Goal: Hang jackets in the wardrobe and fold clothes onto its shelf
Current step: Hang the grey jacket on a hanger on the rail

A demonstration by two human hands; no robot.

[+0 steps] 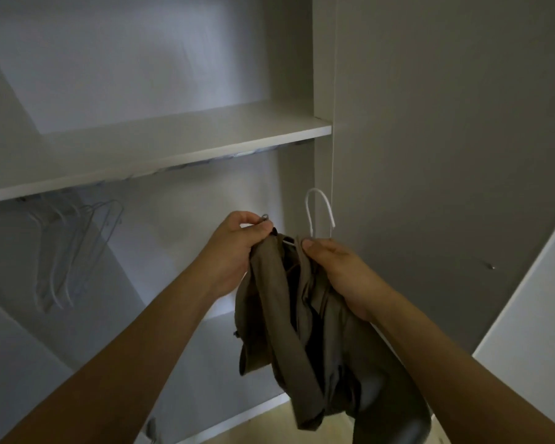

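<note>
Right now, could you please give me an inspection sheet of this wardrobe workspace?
Surface: wardrobe shelf bare where visible.
Job's things: brown jacket bunched and hanging from both hands; white hanger hook sticks up above it, not yet hung on anything.
Clutter: spare white hangers hang below the shelf at the left.
Hands: left hand pinches the jacket's top edge; right hand grips the jacket by the hanger's neck.
Cables: nothing seen.
Surroundings: grey door panel to the right; dim light; pale floor strip at the bottom.
</note>
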